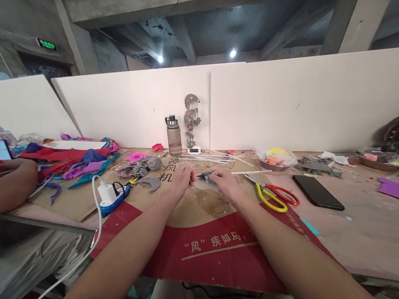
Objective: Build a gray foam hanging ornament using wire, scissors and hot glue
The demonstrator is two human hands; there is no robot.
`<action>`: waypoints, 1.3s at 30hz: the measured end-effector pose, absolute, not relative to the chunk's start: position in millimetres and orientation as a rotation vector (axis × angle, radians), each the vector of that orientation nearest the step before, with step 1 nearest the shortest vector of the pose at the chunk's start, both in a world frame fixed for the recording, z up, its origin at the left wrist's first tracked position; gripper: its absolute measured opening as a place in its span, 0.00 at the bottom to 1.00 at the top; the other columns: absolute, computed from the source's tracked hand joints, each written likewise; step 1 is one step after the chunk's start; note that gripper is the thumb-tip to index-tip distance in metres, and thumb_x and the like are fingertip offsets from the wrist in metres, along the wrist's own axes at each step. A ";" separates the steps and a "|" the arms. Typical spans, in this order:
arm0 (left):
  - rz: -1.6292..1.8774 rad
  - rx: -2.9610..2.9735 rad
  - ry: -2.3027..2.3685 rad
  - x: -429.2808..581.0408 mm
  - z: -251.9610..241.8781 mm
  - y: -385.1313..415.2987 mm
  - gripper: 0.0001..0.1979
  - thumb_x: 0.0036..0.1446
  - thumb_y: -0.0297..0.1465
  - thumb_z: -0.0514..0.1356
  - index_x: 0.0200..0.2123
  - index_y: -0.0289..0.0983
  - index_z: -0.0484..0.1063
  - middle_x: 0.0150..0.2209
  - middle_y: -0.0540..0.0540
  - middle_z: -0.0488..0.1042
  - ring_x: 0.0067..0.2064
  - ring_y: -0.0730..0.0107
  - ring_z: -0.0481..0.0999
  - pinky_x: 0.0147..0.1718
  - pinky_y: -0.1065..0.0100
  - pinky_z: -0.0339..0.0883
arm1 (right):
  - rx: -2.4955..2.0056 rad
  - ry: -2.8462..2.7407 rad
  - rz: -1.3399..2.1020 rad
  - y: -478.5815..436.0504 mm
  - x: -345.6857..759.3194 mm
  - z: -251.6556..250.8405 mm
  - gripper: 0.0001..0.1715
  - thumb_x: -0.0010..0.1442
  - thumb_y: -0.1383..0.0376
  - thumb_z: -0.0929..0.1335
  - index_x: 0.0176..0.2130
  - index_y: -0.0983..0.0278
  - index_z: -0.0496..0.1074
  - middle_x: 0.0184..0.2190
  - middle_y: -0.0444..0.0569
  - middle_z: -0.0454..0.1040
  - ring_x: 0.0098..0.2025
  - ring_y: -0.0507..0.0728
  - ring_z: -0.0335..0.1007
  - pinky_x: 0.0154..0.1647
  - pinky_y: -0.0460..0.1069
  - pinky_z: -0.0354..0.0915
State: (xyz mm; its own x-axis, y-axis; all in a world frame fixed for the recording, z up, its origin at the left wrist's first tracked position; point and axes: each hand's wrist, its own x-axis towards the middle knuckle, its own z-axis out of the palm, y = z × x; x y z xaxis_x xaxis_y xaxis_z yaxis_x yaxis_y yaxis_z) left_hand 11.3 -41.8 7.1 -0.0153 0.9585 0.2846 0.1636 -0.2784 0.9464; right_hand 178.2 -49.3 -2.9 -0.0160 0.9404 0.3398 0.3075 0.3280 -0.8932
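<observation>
Stretching right across the back, white panels (307, 101) lean up behind the long worktable (374, 244), and what a crowded surface it is! Next down in size, a red-and-brown cardboard sheet (211, 268) covers the near edge, printed with Chinese characters. Over on the left, a co-worker's arm (6, 187) reaches in beside a heap of red, purple and teal fabric strips (62, 155).

Now the middleweights: a dark phone (318, 192) lies flat on the right, with yellow-and-red-handled scissors (259, 191) just beside it, handles spread. A bottle (175, 140) stands upright near the panels, a crescent ornament (192, 102) just right of it. Left of centre, a white charger (107, 193) sits plugged into a blue power strip (116, 201), near a flat grey crescent (148, 182).

And here come the hands, close together but apart, above the cardboard! The left hand (183, 181) has its fingers drawn narrow; whether they pinch anything thin, I cannot tell. The right hand (225, 184) pinches, and smallest of all, there at its fingertips, between the two hands, is a small dark piece (207, 177), its details too tiny to make out.
</observation>
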 end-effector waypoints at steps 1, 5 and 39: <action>1.366 1.518 1.225 10.5 7.0 -41.2 0.11 0.53 0.30 0.48 0.20 0.37 0.63 0.17 0.53 0.66 0.16 0.78 0.63 0.17 0.74 0.54 | -1.184 -1.542 0.774 -50.4 177.6 -2.7 0.09 0.46 0.60 0.64 0.20 0.61 0.66 0.17 0.40 0.64 0.21 0.50 0.55 0.22 0.45 0.51; 1.329 1.620 1.321 9.3 8.0 -40.0 0.16 0.57 0.31 0.49 0.17 0.38 0.62 0.15 0.52 0.65 0.16 0.77 0.61 0.18 0.73 0.53 | -1.218 -1.513 0.842 -54.8 175.1 0.2 0.08 0.45 0.60 0.65 0.19 0.60 0.66 0.17 0.39 0.64 0.21 0.50 0.54 0.22 0.46 0.51; 1.264 1.396 1.006 23.5 6.0 -44.9 0.09 0.48 0.30 0.65 0.31 0.36 0.67 0.18 0.53 0.70 0.19 0.78 0.67 0.18 0.76 0.54 | -1.071 -1.478 0.789 -57.2 175.4 3.8 0.12 0.51 0.56 0.68 0.32 0.63 0.68 0.26 0.43 0.66 0.29 0.52 0.60 0.33 0.48 0.58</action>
